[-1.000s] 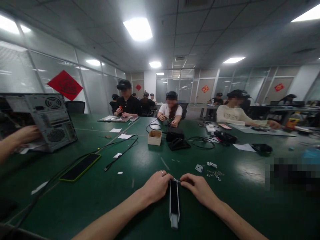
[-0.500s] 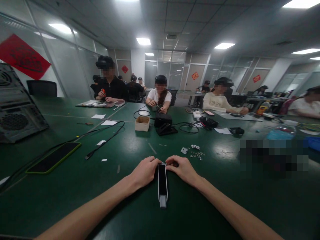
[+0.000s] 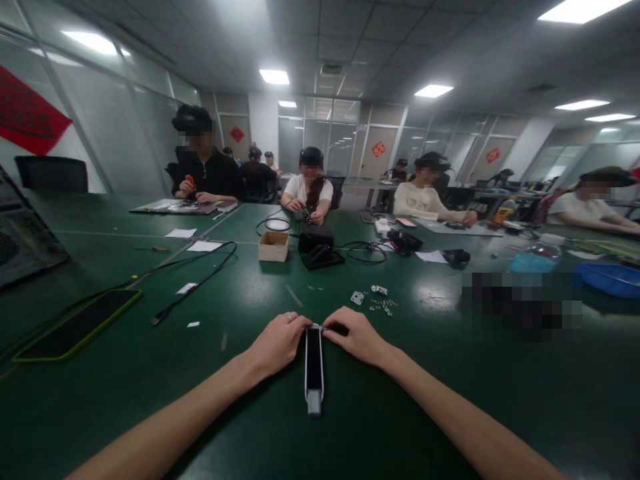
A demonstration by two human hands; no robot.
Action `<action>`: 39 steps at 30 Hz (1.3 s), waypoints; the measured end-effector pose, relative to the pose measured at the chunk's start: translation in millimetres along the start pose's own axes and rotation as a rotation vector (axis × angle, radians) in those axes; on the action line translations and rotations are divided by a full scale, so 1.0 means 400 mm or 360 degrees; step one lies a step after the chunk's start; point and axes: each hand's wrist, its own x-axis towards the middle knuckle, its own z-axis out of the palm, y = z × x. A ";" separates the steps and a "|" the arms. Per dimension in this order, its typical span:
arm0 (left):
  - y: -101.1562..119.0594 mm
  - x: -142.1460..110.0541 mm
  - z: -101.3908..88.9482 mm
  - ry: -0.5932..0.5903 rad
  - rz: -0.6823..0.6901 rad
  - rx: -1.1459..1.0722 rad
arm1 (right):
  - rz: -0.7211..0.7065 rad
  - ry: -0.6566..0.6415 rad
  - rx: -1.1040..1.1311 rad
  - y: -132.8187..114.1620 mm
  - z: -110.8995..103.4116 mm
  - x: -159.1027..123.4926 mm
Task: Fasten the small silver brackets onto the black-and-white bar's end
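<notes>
A long, narrow device (image 3: pixel 313 363) with a black face, a white rim and a pale grey block at its near end lies on the green table in front of me. My left hand (image 3: pixel 280 341) has its fingers closed on the device's far left corner; a ring shows on one finger. My right hand (image 3: pixel 356 335) pinches with thumb and forefinger at the far right corner. The fingertips cover part of that end, so any small part between them is hidden. Beyond my right hand lie small metal brackets (image 3: pixel 357 298) and several little rings (image 3: pixel 388 306).
A phone-like slab (image 3: pixel 83 325) with a green rim and a black cable (image 3: pixel 200 289) lie left. Further off stand a small open box (image 3: pixel 273 247) and a black case (image 3: pixel 316 239). A blue tray (image 3: pixel 611 281) is right. Co-workers sit across the table (image 3: pixel 240 427).
The view has turned slightly right, so everything appears shifted left. Both hands stay at the device's far end, with little change in their grip.
</notes>
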 end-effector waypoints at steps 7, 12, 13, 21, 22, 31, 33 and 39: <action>-0.016 0.001 0.009 0.0083 0.0117 0.0067 | -0.0085 -0.0026 -0.0122 0.003 0.008 -0.003; -0.017 0.004 0.002 0.0128 0.0180 0.0094 | -0.0136 -0.0142 -0.0165 0.016 -0.043 -0.010; -0.016 0.004 -0.001 0.0119 0.0170 0.0096 | -0.0113 -0.0133 -0.0189 0.028 -0.062 -0.012; -0.022 0.005 -0.001 0.0080 0.0147 0.0101 | 0.0608 -0.0035 -0.0762 0.225 -0.209 -0.059; -0.024 0.006 0.001 0.0082 0.0150 0.0101 | 0.0693 -0.0074 -0.0811 0.244 -0.219 -0.067; -0.027 0.009 -0.001 0.0099 0.0176 0.0099 | 0.0866 -0.0217 -0.0829 0.270 -0.229 -0.080; -0.033 0.011 0.001 0.0103 0.0175 0.0103 | 0.0904 -0.0206 -0.0822 0.267 -0.228 -0.076; -0.056 0.015 0.012 0.0133 0.0198 0.0094 | 0.1058 -0.0150 -0.0820 0.271 -0.228 -0.074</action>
